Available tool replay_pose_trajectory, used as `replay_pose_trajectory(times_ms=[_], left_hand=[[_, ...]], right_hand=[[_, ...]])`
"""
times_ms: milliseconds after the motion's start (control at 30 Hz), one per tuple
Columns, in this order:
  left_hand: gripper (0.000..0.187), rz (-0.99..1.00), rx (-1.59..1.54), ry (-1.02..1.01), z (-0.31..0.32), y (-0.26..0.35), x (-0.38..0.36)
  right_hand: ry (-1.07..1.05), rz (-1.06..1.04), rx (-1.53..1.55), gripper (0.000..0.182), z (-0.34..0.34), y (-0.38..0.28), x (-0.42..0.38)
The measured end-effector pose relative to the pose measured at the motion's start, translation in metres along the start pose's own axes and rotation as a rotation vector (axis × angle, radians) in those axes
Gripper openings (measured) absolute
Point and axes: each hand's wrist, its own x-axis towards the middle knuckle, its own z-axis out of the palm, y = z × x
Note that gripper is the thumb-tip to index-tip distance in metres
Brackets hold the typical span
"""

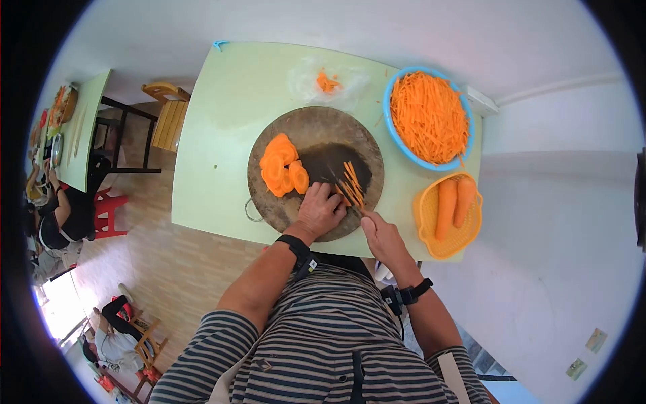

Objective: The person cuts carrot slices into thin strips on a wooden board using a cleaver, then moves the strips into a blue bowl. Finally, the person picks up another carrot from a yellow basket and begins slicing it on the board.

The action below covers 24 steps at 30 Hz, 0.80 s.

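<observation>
A round wooden chopping board (367,145) lies on the pale green table, its middle dark and wet. My right hand (382,236) is closed around the handle of a knife, whose blade is hard to make out against the dark wood. Beside the blade, my left hand (321,210) presses down with curled fingers on carrot slices, mostly hidden beneath them. Thin carrot strips (351,183) lie just right of the blade. Overlapping carrot slices (277,165) are heaped on the board's left part.
A blue basin (388,121) full of carrot shreds (431,118) stands at the table's back right. Nearer is a yellow basket (441,250) with two peeled carrots (445,209). Carrot scraps (328,81) rest on a plastic bag (350,91). Other people sit at far left.
</observation>
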Motion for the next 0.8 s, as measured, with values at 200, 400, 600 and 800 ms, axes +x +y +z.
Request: replay_pose_trajectory(times_ms=[200,400,600,800], left_hand=[[0.013,-0.009,0.011,-0.011,-0.001,-0.001,0.001],[0.013,-0.012,0.013,-0.047,-0.001,-0.003,0.000],[0.014,-0.007,0.008,-0.040,0.000,-0.004,-0.001],[0.025,-0.020,0.024,-0.107,-0.004,-0.005,-0.005]], right_hand=[[-0.044,0.015,-0.067,0.043,0.000,0.012,-0.021],[-0.049,0.034,-0.102,0.043,0.002,0.011,-0.026],[-0.018,0.010,-0.152,0.044,0.008,-0.001,-0.007],[0.014,-0.029,-0.109,0.043,0.010,0.004,-0.002]])
